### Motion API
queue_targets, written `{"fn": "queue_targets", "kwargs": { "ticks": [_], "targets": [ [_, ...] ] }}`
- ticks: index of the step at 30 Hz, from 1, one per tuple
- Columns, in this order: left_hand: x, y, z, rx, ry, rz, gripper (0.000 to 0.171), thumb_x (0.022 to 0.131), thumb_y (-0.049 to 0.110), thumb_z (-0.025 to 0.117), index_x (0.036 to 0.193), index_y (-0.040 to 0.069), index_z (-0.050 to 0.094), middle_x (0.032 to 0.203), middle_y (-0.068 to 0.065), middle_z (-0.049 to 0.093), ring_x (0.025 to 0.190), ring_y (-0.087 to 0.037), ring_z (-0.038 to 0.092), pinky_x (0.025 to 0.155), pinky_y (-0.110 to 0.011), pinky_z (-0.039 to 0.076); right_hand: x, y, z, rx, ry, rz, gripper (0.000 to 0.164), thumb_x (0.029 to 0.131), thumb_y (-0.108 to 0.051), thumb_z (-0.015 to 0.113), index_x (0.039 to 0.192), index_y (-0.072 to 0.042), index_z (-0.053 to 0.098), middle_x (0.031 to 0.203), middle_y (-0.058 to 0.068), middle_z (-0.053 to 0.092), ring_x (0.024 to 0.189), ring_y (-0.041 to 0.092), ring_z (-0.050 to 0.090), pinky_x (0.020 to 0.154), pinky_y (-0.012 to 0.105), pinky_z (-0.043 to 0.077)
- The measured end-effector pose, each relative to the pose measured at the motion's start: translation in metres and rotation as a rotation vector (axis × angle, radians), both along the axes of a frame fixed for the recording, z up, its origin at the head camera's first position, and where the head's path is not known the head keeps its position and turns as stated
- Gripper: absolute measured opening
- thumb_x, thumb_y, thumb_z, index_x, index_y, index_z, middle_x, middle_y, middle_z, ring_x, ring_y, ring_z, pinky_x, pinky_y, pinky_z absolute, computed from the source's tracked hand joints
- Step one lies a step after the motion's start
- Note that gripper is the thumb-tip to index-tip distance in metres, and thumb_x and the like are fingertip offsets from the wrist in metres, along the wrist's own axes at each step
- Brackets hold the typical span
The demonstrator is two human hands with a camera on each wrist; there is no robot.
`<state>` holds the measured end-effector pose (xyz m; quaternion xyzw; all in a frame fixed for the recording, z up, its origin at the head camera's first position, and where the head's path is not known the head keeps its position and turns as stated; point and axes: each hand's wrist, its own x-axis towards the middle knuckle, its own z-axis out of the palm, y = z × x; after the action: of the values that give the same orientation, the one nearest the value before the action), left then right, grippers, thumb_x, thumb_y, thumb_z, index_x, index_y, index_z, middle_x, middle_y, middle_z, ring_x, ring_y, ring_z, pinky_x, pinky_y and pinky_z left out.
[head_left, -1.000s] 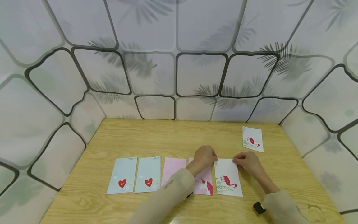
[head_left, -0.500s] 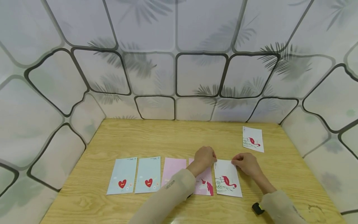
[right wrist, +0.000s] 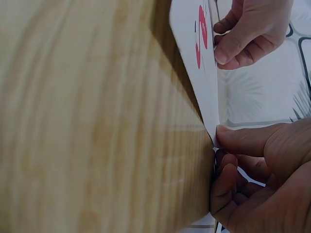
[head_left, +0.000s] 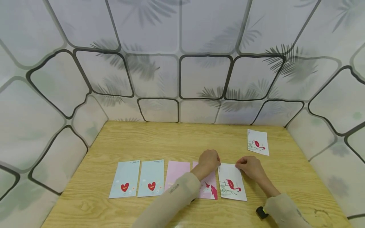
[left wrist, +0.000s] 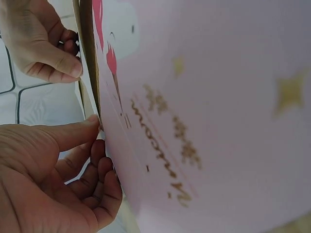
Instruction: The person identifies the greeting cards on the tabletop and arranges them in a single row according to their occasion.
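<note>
A white card with a red flamingo (head_left: 232,183) lies in line at the right end of a row of cards. My left hand (head_left: 209,160) pinches its top left corner between thumb and fingers. Its top right corner is pinched by my right hand (head_left: 251,167). In the right wrist view the white card (right wrist: 197,63) shows nearly edge-on between both hands, low over the wood. Just left of it lies a pink unicorn card (head_left: 209,186), partly under my left forearm. The left wrist view shows that pink card (left wrist: 218,145) up close.
A second pink card (head_left: 177,169), half covered by my left sleeve, lies further left. Beyond it are two pale blue cards with red hearts (head_left: 150,174). Another flamingo card (head_left: 258,142) lies at the back right. Patterned cloth walls (head_left: 159,76) enclose the wooden table (head_left: 171,139).
The white flamingo card and both hands have shifted very slightly toward the front and left, bringing the card's top edge nearly level with the row. The other cards have stayed put.
</note>
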<state>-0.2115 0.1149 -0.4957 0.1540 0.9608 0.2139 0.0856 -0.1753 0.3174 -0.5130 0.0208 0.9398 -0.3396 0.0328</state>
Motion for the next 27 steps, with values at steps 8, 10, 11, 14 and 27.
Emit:
{"fn": "queue_targets", "kwargs": {
  "ticks": [8, 10, 11, 14, 27],
  "targets": [
    [0.0010, -0.0016, 0.0024, 0.026, 0.020, -0.021, 0.007, 0.090, 0.017, 0.081, 0.084, 0.015, 0.078, 0.085, 0.003, 0.073, 0.082, -0.015, 0.068, 0.068, -0.024, 0.053, 0.0023, -0.0024, 0.0035, 0.002, 0.008, 0.006, 0.009, 0.090, -0.009, 0.079, 0.091, 0.000, 0.076, 0.083, 0.004, 0.071, 0.074, 0.018, 0.057, 0.066, 0.030, 0.046],
    [0.0015, -0.0017, 0.0029, 0.037, 0.019, -0.028, 0.007, 0.090, 0.015, 0.081, 0.084, 0.014, 0.078, 0.085, 0.003, 0.073, 0.082, -0.015, 0.068, 0.068, -0.024, 0.053, 0.0032, -0.0029, 0.0047, 0.000, 0.006, 0.007, 0.009, 0.090, -0.009, 0.079, 0.090, -0.001, 0.076, 0.083, 0.004, 0.071, 0.075, 0.017, 0.057, 0.066, 0.029, 0.046],
    [0.0017, -0.0018, 0.0031, 0.036, 0.021, -0.031, 0.007, 0.090, 0.014, 0.081, 0.084, 0.014, 0.078, 0.085, 0.003, 0.073, 0.082, -0.015, 0.068, 0.068, -0.024, 0.053, 0.0034, -0.0029, 0.0050, -0.001, 0.006, 0.007, 0.009, 0.090, -0.009, 0.079, 0.090, -0.001, 0.076, 0.083, 0.004, 0.071, 0.075, 0.017, 0.057, 0.066, 0.030, 0.046],
    [0.0024, -0.0018, 0.0032, 0.028, 0.022, -0.037, 0.006, 0.090, 0.014, 0.081, 0.084, 0.015, 0.078, 0.085, 0.003, 0.073, 0.082, -0.015, 0.068, 0.069, -0.024, 0.053, 0.0039, -0.0030, 0.0050, 0.001, 0.010, 0.007, 0.009, 0.090, -0.009, 0.079, 0.090, -0.001, 0.076, 0.083, 0.004, 0.071, 0.075, 0.017, 0.057, 0.067, 0.031, 0.047],
    [0.0016, -0.0036, 0.0016, 0.022, 0.002, -0.066, 0.005, 0.091, 0.015, 0.079, 0.086, 0.015, 0.078, 0.086, 0.004, 0.072, 0.082, -0.015, 0.067, 0.072, -0.025, 0.053, 0.0045, -0.0022, 0.0010, -0.006, 0.002, -0.007, 0.012, 0.091, -0.013, 0.078, 0.093, -0.001, 0.076, 0.086, 0.005, 0.072, 0.077, 0.018, 0.058, 0.068, 0.032, 0.047]
  ]
}}
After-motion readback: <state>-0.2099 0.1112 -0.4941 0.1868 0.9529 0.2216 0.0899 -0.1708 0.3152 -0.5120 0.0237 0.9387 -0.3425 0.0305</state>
